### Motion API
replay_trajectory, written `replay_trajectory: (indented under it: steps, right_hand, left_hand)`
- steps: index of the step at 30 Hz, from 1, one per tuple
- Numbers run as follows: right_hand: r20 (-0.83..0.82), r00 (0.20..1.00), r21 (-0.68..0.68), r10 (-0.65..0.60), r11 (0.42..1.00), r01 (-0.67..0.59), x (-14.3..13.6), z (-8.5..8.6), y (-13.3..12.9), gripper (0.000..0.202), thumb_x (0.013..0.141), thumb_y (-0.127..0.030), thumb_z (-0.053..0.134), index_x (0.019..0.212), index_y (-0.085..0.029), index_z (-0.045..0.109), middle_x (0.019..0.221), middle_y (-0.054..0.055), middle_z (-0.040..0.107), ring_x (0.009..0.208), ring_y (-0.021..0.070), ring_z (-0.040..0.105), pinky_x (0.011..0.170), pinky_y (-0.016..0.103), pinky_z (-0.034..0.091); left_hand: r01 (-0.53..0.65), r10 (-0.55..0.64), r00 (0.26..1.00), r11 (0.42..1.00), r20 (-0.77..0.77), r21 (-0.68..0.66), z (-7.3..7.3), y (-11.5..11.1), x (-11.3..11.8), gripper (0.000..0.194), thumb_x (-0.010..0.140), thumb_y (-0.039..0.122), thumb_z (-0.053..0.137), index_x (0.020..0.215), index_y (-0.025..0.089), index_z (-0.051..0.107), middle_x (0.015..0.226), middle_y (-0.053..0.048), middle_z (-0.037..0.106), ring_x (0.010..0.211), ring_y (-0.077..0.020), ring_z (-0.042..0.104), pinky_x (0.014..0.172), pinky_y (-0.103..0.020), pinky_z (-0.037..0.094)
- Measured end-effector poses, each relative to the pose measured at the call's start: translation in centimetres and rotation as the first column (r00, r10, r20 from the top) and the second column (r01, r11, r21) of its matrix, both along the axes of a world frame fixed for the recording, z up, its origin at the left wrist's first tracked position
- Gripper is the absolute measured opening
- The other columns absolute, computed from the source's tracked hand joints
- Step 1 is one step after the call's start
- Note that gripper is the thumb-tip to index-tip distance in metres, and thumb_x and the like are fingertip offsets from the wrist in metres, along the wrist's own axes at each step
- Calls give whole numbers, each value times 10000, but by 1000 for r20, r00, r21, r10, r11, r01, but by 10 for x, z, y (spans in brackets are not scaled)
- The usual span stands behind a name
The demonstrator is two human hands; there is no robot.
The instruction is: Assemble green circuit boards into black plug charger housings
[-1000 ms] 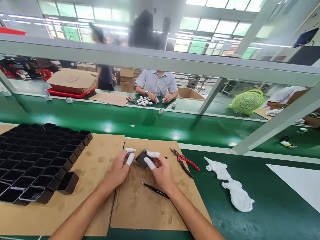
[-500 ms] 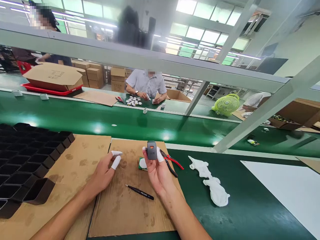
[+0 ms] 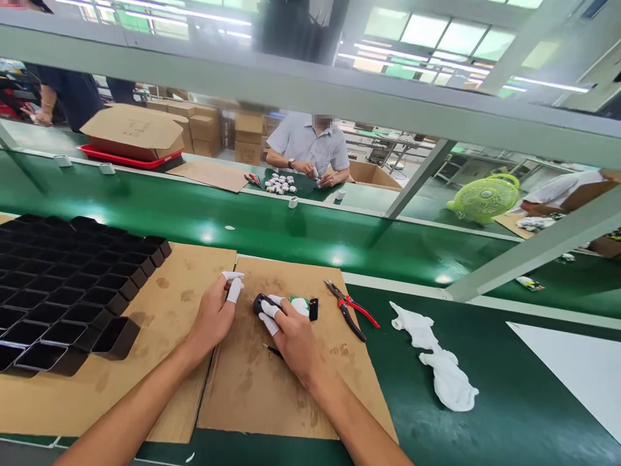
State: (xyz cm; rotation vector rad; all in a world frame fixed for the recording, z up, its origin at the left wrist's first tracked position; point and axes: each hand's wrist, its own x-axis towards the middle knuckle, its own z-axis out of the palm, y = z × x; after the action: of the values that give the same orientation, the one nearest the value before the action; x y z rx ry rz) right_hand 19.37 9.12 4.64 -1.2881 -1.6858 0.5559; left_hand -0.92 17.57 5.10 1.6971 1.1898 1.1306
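White finger covers are on the fingertips of both hands. My right hand (image 3: 294,333) grips a small black device (image 3: 262,304) low over the cardboard sheet (image 3: 291,408). To its left, my left hand (image 3: 216,310) holds nothing, with thumb and index finger slightly apart. Just beyond my right fingers lies a green and white circuit board (image 3: 301,305) beside a small black piece (image 3: 314,309). Black tweezers (image 3: 272,350) are partly hidden under my right hand. Pliers with red and black handles (image 3: 347,304) rest at the sheet's right edge.
Many black open boxes (image 3: 63,291) stand at the left. Crumpled white cloth pieces (image 3: 451,382) and a white sheet (image 3: 572,369) lie on the right. A metal frame bar (image 3: 538,246) slants down there. Across the bench a person (image 3: 313,149) handles small white parts near a green fan (image 3: 485,197).
My right hand has turned over and lowered the black device toward the cardboard. The view has shifted left, and the small black piece beside the board now shows.
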Motion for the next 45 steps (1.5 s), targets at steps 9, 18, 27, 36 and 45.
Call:
replay_trajectory:
  steps: [9,18,27,36,45]
  right_hand:
    - [-89,993,-38,-82,996,78,12,4,18,453,1043,-346,752,1493,-294,731,1389,126,816,1292,327,784,1197,590,613]
    - [-280,960,-85,-6,996,-18,27,49,44,437,997,-574,841,1341,-310,793,1350,96,844,1255,293,826,1166,490,663]
    - [-314,949,-106,-37,994,4,0,8,34,564,862,-551,975,1294,-263,754,1244,107,873,1140,303,870,1093,487,708]
    - [-223,972,-74,-74,995,59,5,10,26,395,850,-537,992,1078,-259,827,1102,96,840,1056,309,843,1018,500,713]
    - [-191,981,-74,-21,997,6,14,11,24,451,908,-533,931,1215,-246,768,1205,90,856,1109,273,858,1020,433,719]
  left_hand:
    - [-2,1,1000,1000,16,29,-7,3,5,330,1121,486,487,1134,232,696,1120,-104,801,1055,-315,752,975,-476,577]
    - [73,-75,994,997,77,30,-5,0,11,328,1114,475,544,1231,225,720,1150,-125,802,1065,-319,758,977,-511,620]
    - [363,-359,918,932,168,5,-2,-4,9,478,990,224,602,1462,247,674,1454,-127,762,1376,-305,723,1244,-527,564]
    - [526,-496,829,848,259,-60,4,4,4,328,886,210,720,1212,238,747,1273,-107,827,1231,-297,796,1165,-506,647]
    - [503,-455,849,851,267,-148,7,1,-3,297,908,322,806,1176,241,706,1272,-114,818,1234,-299,812,1185,-534,649]
